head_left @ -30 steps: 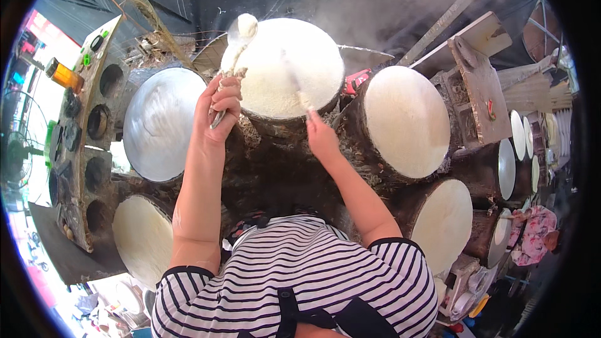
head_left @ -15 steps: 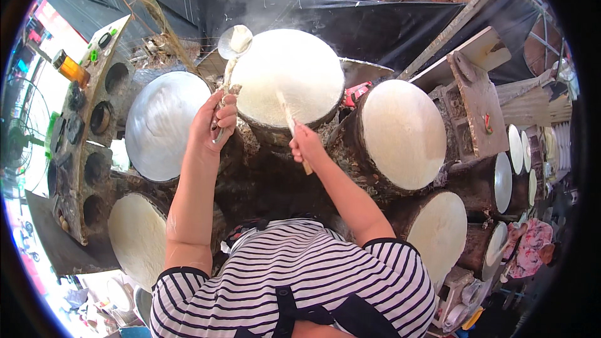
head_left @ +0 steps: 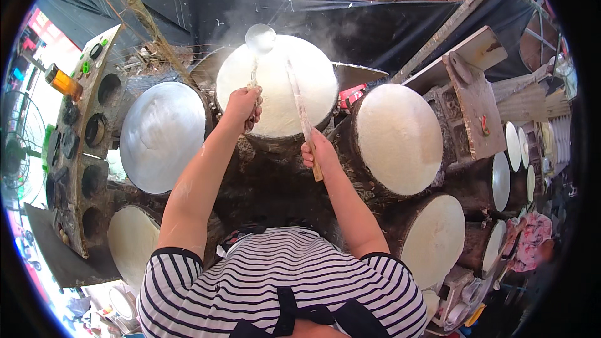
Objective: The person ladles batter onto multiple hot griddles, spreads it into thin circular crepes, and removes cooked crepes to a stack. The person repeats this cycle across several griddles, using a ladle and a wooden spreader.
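My left hand (head_left: 243, 110) is closed around the handle of a ladle. Its round bowl (head_left: 260, 39) hovers by the far rim of the middle round griddle (head_left: 250, 97), whose top is coated with a pale, batter-like layer. A long, flat wooden stick (head_left: 297, 91) is gripped near its lower end by my right hand (head_left: 319, 149). The stick slants up across the same griddle, its tip toward the far side; whether it touches the layer I cannot tell. Steam rises behind the griddle.
On the left stands a bare metal griddle (head_left: 164, 138). Coated griddles lie right (head_left: 399, 139), lower right (head_left: 433, 241) and lower left (head_left: 133, 244). A board with round holes (head_left: 94, 175) runs along the far left. A person in pink (head_left: 532, 242) is at the far right.
My left hand has swung right, bringing the ladle bowl from the griddle's left edge to its far rim. My right hand has shifted slightly right; the stick's tip now reaches farther away.
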A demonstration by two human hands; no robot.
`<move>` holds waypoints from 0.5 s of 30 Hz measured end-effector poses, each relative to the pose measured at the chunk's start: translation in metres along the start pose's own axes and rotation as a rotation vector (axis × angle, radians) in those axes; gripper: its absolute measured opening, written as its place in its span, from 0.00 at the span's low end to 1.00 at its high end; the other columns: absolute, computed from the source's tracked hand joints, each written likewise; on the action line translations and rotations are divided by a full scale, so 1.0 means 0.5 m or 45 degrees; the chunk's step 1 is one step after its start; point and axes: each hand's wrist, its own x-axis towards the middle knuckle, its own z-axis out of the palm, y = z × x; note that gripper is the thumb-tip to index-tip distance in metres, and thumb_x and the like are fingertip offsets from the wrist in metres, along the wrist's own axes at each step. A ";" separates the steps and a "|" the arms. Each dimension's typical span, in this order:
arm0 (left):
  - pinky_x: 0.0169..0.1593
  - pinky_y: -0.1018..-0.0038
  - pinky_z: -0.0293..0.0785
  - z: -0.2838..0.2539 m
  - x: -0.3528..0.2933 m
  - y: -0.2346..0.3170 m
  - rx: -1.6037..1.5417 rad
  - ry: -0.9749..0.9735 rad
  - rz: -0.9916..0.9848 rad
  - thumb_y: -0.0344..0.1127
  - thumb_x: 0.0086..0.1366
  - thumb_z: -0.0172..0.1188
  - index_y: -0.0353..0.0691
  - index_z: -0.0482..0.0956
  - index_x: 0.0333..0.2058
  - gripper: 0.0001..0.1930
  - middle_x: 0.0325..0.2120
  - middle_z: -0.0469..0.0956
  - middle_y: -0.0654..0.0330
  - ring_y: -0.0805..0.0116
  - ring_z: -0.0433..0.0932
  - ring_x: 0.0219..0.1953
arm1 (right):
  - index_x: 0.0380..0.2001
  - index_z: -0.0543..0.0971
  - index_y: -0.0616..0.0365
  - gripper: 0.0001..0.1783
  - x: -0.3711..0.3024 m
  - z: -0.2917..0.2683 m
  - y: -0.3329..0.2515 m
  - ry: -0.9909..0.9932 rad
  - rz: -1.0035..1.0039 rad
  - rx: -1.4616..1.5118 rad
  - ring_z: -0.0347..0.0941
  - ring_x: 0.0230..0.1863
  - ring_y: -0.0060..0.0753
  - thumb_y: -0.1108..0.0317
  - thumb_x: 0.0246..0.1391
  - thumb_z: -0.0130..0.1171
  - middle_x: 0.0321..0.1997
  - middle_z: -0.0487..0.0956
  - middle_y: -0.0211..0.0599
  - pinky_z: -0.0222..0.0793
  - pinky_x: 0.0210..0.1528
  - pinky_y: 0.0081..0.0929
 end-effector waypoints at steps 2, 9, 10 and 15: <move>0.12 0.76 0.61 0.003 0.019 -0.025 0.308 0.072 0.002 0.37 0.62 0.51 0.35 0.68 0.28 0.10 0.14 0.67 0.61 0.73 0.66 0.10 | 0.52 0.65 0.48 0.18 -0.005 0.009 0.002 0.065 -0.085 -0.146 0.54 0.13 0.17 0.55 0.62 0.41 0.18 0.63 0.26 0.52 0.13 0.17; 0.11 0.73 0.62 0.010 0.037 -0.105 0.622 0.202 0.272 0.37 0.63 0.49 0.34 0.65 0.28 0.11 0.13 0.67 0.59 0.70 0.65 0.08 | 0.57 0.67 0.47 0.21 0.160 -0.051 0.050 0.282 -0.846 -1.029 0.59 0.12 0.20 0.60 0.61 0.43 0.16 0.64 0.27 0.55 0.12 0.21; 0.11 0.73 0.62 0.013 0.039 -0.106 0.634 0.216 0.332 0.37 0.63 0.48 0.35 0.64 0.28 0.11 0.13 0.67 0.59 0.70 0.65 0.08 | 0.57 0.67 0.47 0.21 0.184 -0.053 0.058 0.342 -1.057 -1.203 0.59 0.12 0.20 0.60 0.61 0.44 0.16 0.64 0.27 0.55 0.12 0.21; 0.14 0.78 0.61 0.028 0.008 -0.062 -0.253 0.122 -0.128 0.35 0.64 0.48 0.37 0.64 0.29 0.08 0.18 0.66 0.63 0.75 0.65 0.13 | 0.59 0.64 0.48 0.23 0.079 0.063 0.019 -0.002 -0.146 -0.569 0.59 0.13 0.20 0.58 0.61 0.44 0.16 0.64 0.29 0.55 0.13 0.20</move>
